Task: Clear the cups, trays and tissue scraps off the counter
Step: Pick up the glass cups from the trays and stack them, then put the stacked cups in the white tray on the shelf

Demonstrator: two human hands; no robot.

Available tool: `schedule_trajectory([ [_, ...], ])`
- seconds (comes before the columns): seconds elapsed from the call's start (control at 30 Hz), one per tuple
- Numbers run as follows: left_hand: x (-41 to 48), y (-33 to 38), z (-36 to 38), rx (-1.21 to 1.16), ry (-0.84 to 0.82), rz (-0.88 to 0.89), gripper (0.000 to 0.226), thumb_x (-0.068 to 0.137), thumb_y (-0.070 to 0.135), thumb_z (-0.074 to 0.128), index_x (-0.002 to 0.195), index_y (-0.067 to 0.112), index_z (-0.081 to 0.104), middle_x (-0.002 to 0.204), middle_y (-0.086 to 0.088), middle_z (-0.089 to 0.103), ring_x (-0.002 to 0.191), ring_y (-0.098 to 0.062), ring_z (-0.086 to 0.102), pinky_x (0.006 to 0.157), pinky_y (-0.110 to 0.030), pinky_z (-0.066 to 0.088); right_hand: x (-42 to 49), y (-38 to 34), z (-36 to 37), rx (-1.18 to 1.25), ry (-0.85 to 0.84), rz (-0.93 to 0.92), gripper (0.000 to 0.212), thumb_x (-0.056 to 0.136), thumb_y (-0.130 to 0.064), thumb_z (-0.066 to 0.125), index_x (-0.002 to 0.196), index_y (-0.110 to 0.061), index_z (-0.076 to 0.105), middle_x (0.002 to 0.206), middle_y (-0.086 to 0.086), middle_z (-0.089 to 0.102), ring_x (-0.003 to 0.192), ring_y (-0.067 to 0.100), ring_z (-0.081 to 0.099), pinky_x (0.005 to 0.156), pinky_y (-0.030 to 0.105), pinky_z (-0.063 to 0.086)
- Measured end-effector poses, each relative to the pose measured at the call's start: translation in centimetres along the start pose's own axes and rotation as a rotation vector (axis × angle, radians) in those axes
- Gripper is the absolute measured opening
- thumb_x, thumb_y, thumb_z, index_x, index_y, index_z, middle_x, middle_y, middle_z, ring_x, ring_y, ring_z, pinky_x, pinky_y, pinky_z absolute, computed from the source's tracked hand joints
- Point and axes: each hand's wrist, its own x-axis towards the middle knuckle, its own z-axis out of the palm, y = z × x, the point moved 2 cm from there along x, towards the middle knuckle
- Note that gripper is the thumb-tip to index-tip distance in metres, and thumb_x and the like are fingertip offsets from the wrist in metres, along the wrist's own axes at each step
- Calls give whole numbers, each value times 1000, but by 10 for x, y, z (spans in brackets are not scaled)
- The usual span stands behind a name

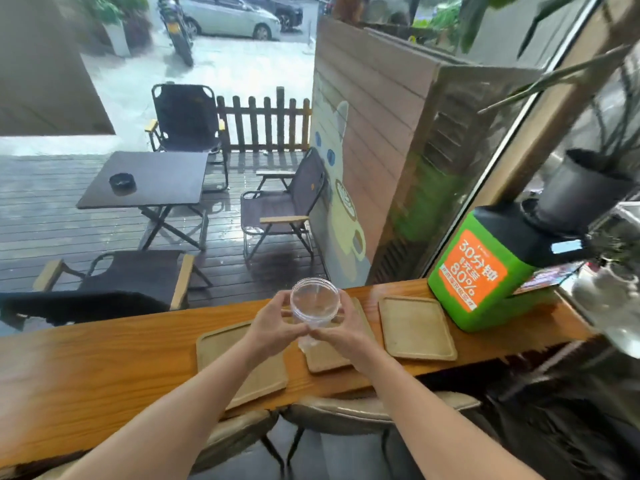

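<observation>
A clear plastic cup (314,301) is held up above the wooden counter (104,368), its open rim tilted toward me. My left hand (273,327) grips its left side and my right hand (341,329) grips its right side and base. Three wooden trays lie on the counter: the left tray (221,344) under my left forearm, the middle tray (323,358) partly hidden behind my hands, and the right tray (417,329) bare. I see no tissue scraps.
A green and orange box (485,271) stands at the counter's right end beside a black plant pot (578,192). Two cushioned stools (346,412) sit under the counter's near edge. A window behind the counter shows a wet deck with chairs and a table.
</observation>
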Motion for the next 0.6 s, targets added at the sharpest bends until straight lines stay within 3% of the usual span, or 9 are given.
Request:
schedule_trajectory([
  [0.07,-4,23,38,-46,-42,16,69,65,38,85,126,25,53,121,7,63,112,-15,61,87,-34,56,-27,1,-36,63,68,-1,73,68,-25,92,123,-41,47,123,-7,58,109,9,61,80,19,56],
  [0.13,-9,43,76,-79,-80,35,75,59,51,82,124,26,54,122,5,64,113,-17,61,94,-43,55,-55,3,-71,91,129,0,76,68,-23,92,128,-36,47,124,-2,61,105,9,65,77,24,57],
  [0.23,-23,71,139,-115,-119,97,72,53,62,84,115,40,56,119,10,67,109,-13,64,92,-40,55,-100,12,-126,134,232,2,74,70,-13,90,127,-30,47,116,-3,64,91,2,69,65,20,57],
  [0.3,-32,85,178,-141,-144,117,75,46,71,84,110,44,58,113,11,70,104,-12,66,89,-35,56,-131,17,-157,160,305,30,74,71,-8,88,130,-23,45,119,5,63,95,6,66,70,22,59],
  [0.37,-40,100,221,-156,-206,128,71,46,66,88,108,44,61,108,6,74,100,-18,70,87,-39,58,-165,27,-189,171,401,49,72,71,-6,88,130,-16,47,120,11,63,100,14,66,74,24,58],
  [0.47,-53,118,283,-157,-302,174,55,55,41,90,104,46,65,104,-5,74,95,-29,72,85,-52,58,-217,44,-232,175,549,81,70,71,-1,87,129,-8,49,117,16,65,95,19,67,79,31,56],
  [0.6,-80,146,374,-86,-509,255,55,57,44,83,108,47,61,108,6,71,96,-16,71,84,-40,59,-295,73,-285,203,726,142,72,69,-11,90,130,-17,52,117,13,65,100,21,68,90,44,58],
])
